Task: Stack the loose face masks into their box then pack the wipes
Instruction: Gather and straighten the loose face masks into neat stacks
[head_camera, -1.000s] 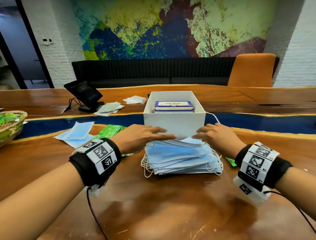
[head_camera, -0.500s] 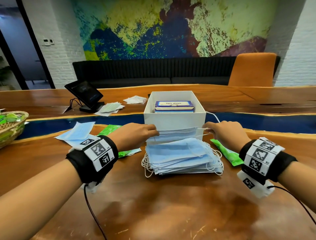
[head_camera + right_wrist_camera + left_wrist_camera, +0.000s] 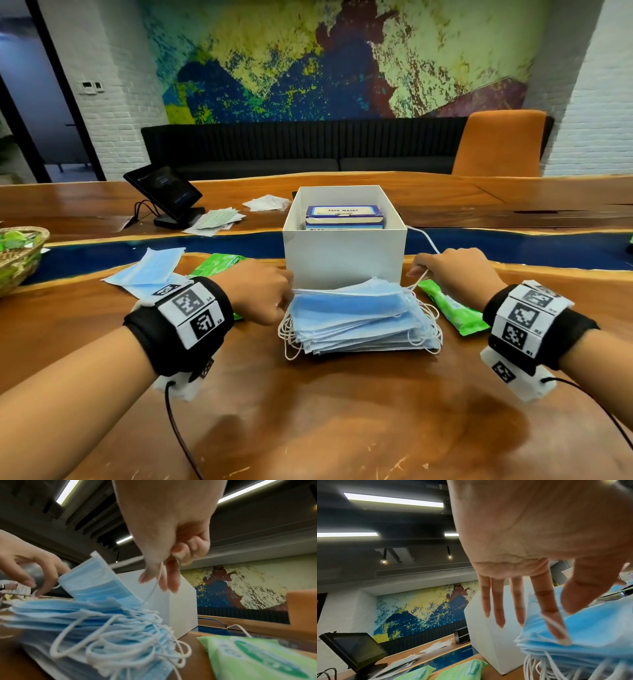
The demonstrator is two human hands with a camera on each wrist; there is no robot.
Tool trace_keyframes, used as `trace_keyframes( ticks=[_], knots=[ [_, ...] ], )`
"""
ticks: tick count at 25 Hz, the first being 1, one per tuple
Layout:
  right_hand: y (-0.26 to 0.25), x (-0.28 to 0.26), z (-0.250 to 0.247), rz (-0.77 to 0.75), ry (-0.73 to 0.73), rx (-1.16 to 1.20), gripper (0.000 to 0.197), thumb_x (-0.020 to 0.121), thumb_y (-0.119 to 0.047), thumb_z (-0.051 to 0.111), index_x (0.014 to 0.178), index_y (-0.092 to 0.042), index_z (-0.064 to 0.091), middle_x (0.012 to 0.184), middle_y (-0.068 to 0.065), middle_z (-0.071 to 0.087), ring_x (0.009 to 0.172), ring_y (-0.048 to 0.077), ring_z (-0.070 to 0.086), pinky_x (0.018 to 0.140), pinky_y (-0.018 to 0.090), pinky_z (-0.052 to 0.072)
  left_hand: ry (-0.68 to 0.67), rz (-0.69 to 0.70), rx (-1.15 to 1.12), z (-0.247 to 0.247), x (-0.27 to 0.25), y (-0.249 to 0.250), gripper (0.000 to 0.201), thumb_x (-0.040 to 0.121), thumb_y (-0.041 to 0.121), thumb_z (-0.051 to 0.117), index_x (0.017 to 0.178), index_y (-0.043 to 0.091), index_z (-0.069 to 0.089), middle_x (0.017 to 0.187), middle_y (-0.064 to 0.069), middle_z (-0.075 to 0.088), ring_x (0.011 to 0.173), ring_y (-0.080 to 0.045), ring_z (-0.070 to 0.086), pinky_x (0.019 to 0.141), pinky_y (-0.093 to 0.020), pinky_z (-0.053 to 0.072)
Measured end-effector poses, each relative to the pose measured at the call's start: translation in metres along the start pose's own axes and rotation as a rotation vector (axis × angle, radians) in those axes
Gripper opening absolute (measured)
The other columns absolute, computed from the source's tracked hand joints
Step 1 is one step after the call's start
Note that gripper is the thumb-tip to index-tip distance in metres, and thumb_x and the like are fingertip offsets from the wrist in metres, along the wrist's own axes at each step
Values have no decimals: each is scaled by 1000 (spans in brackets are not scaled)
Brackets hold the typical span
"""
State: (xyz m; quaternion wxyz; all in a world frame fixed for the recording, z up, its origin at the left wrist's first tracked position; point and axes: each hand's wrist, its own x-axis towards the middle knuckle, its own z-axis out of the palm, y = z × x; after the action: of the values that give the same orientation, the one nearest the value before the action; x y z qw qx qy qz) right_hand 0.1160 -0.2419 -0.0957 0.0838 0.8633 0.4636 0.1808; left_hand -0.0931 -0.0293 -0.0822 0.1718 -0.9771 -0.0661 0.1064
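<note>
A stack of blue face masks (image 3: pixel 363 322) lies on the table in front of the white box (image 3: pixel 342 260), which holds a blue face-mask carton (image 3: pixel 344 214). The top mask (image 3: pixel 101 580) rests on the stack, its left end tilted up. My right hand (image 3: pixel 419 274) pinches that mask's white ear loop (image 3: pixel 154 586). My left hand (image 3: pixel 284 294) touches the mask's left end with straight fingers (image 3: pixel 553 622), an ear loop lying across the index tip. Green wipes packs lie on the right (image 3: pixel 452 308) and on the left (image 3: pixel 215 262). Loose masks (image 3: pixel 150 270) lie further left.
A tablet on a stand (image 3: pixel 162 192) with papers (image 3: pixel 215 219) beside it sits at the back left. A wicker basket (image 3: pixel 24 260) with green packs is at the left edge. A white cord (image 3: pixel 424 236) trails right of the box.
Both hands lifted a mask by its ends off the stack, held it stretched before the box, then lowered it onto the stack. My left fingers have straightened.
</note>
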Motion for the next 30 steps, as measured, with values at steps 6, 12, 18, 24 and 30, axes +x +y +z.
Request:
trace_keyframes(
  ticks=[6, 12, 18, 24, 30],
  knots=[
    [0, -3, 0, -187, -231, 114, 35, 91, -44, 52, 125, -34, 53, 110, -7, 65, 81, 5, 47, 52, 10, 29, 89, -84, 58, -11, 0, 9, 45, 89, 40, 43, 50, 17, 45, 75, 3, 56, 62, -18, 41, 51, -21, 22],
    [-12, -3, -6, -282, -128, 211, 44, 90, -40, 54, 132, -36, 41, 135, -9, 48, 116, 10, 48, 93, 25, 43, 111, -42, 92, -9, 7, 15, 33, 91, 49, 43, 79, 21, 55, 100, 2, 66, 76, -19, 50, 76, -27, 38],
    [-66, -3, 0, -533, -145, 16, 63, 87, -59, 48, 139, -26, 39, 136, 0, 51, 122, 21, 46, 102, 27, 31, -116, -45, -89, 9, 16, 28, 80, 75, 69, 56, 139, 30, 27, 137, 1, 49, 113, -27, 55, 94, -35, 43],
    [-57, 9, -8, -509, -13, 34, 33, 100, -35, 37, 129, -32, 54, 119, -3, 66, 107, 25, 59, 81, 24, 37, -104, -86, -111, 16, 11, 33, 68, 89, 57, 47, 145, 27, 23, 139, -3, 45, 115, -26, 53, 90, -32, 42],
    [-39, 18, 0, -403, 409, 143, 26, 79, -13, 68, 105, -15, 72, 78, 2, 76, 63, 24, 69, 59, 32, 53, -87, -137, -208, 14, 11, 22, 86, 80, 73, 41, 148, 25, 17, 141, -4, 45, 121, -25, 50, 94, -33, 42]
  ],
)
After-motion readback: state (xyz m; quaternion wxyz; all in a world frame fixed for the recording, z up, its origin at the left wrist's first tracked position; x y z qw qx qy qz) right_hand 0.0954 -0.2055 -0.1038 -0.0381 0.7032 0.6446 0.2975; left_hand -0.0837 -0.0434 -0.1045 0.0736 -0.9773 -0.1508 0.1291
